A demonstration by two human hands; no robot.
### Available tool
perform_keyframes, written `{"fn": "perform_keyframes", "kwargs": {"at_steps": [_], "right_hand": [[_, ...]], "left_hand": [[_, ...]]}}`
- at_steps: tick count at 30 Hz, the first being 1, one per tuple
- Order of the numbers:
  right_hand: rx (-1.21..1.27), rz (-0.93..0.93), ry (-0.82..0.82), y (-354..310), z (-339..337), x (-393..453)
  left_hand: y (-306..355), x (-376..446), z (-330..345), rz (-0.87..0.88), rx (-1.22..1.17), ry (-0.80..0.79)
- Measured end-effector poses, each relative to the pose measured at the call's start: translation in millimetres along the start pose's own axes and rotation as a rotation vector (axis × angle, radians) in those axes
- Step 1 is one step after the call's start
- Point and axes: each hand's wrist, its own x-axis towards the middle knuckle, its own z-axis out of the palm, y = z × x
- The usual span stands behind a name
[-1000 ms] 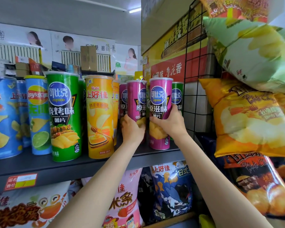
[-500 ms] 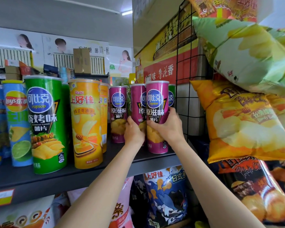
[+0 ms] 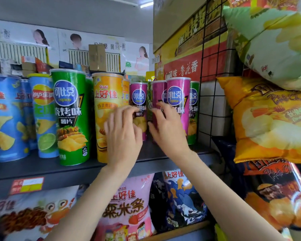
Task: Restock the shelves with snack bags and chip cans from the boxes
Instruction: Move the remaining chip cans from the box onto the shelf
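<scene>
Far left of the hands, blue chip cans (image 3: 5,119) stand upright on the dark shelf (image 3: 42,169), with a blue and green lime can (image 3: 43,115) beside them. Next comes a tall green can (image 3: 70,117) at the shelf's front edge, then a yellow can (image 3: 105,108) just left of the left hand.

The left hand (image 3: 123,136) is raised in front of the yellow can and a purple can (image 3: 138,100), fingers spread and loosely bent, holding nothing. Motion blur hides whether its fingertips touch either can. Just beside it, the right hand (image 3: 167,131) is likewise released, fingers relaxed and reaching toward a 2nd purple can (image 3: 157,94) directly behind it; contact cannot be made out. A 3rd purple can (image 3: 179,98) stands upright just right of that hand, nearer the shelf front, and a green can (image 3: 194,108) sits behind it against the black wire grid (image 3: 214,84).

Below the hands, on the lower shelf, lie a white snack bag (image 3: 33,214) with an orange cartoon creature, a pink bag (image 3: 129,206) under the left forearm, and a dark blue bag (image 3: 182,197) between the 2 forearms.

Right of the hands, past the grid, hang a pale green chip bag (image 3: 276,40) above, a yellow chip bag (image 3: 271,119) at hand height, and a dark orange chip bag (image 3: 281,193) lower down.
</scene>
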Motion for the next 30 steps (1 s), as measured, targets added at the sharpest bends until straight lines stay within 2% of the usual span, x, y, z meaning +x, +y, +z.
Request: {"fn": "perform_keyframes", "kwargs": {"at_steps": [2,4,7,10,14,17,25,30], "right_hand": [[-0.132,-0.142,-0.167,-10.3,24.7,0.3],[-0.259,-0.2,-0.348,-15.5,40.4,5.1],[-0.397,-0.259,-0.672,-13.7,52.7,10.6],[-0.604,-0.328,-0.831,-12.0,59.6,19.7],[-0.782,-0.397,-0.906,-15.0,75.7,28.6],[-0.868,-0.411,-0.902,-18.2,80.5,29.1],[-0.889,-0.342,-0.908,-9.5,68.2,24.6],[-0.914,-0.402,-0.919,-8.4,73.6,24.0]], "left_hand": [[-16.5,-3.8,-15.0,-0.097,0.012,0.065],[-29.4,-8.3,-25.1,-0.16,0.006,0.097],[-40.3,-12.9,-31.0,-0.185,-0.039,0.046],[-43.9,-15.3,-32.5,-0.194,-0.055,-0.022],[-44.1,-15.7,-32.7,-0.21,-0.046,-0.028],[-44.9,-15.6,-32.7,-0.199,-0.038,-0.028],[-44.7,-16.0,-28.8,-0.19,-0.044,-0.002],[-43.7,-15.6,-28.8,-0.196,-0.041,-0.017]]}}
